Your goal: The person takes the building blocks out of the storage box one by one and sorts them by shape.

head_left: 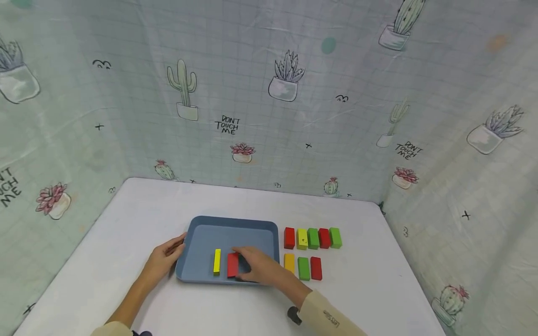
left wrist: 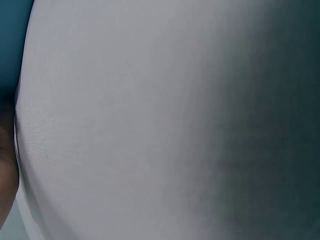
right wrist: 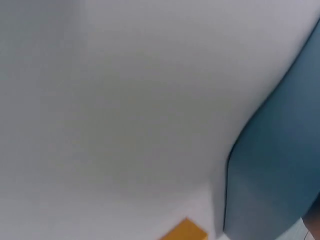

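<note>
A blue-grey tray (head_left: pixel 231 220) lies on the white table, its side wall showing in the left wrist view (left wrist: pixel 12 45) and right wrist view (right wrist: pixel 280 165). My right hand (head_left: pixel 262 267) reaches over the tray's right part and pinches a red block (head_left: pixel 232 265) between thumb and fingers, low inside the tray near its front edge. Left of it stands a narrow yellow block (head_left: pixel 216 262). Against the tray's left rim, my left hand (head_left: pixel 163 259) rests with its fingers fairly straight, touching the outside; whether any fingers go under is hidden.
Right of the tray, a back row of several red, yellow and green blocks (head_left: pixel 313 238) stands on the table (head_left: pixel 361 280). In front of it are an orange-yellow block (head_left: pixel 289 262), a green block (head_left: pixel 303 268) and a red block (head_left: pixel 316 268). A cactus-print curtain (head_left: pixel 260 116) hangs behind.
</note>
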`<act>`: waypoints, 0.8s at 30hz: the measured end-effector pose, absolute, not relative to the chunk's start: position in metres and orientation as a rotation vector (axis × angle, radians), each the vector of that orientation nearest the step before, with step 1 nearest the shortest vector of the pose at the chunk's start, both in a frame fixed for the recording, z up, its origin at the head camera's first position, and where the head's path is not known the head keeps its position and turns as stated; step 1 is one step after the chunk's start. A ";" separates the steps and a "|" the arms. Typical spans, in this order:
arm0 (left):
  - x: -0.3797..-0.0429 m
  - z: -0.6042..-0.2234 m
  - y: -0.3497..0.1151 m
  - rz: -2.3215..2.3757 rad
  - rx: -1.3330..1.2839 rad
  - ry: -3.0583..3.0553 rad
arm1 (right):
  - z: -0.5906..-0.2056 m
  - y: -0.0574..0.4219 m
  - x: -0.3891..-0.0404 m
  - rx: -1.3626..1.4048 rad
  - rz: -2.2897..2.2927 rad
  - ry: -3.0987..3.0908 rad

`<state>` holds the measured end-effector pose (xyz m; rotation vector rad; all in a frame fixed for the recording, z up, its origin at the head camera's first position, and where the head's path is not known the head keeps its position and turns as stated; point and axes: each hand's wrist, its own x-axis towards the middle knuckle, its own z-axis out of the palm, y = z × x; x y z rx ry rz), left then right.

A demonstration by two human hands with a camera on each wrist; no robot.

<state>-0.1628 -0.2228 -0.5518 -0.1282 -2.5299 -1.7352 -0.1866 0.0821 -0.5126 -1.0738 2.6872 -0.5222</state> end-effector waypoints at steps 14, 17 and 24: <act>-0.163 -0.557 -0.223 -1.743 -0.129 -2.526 | -0.490 0.133 -0.194 -0.924 -0.683 2.733; -0.162 -0.556 -0.223 -1.735 -0.131 -2.532 | -0.485 0.148 -0.195 -0.885 -0.701 2.735; -0.162 -0.552 -0.223 -1.716 -0.120 -2.545 | -0.476 0.183 -0.197 -0.805 -0.810 2.730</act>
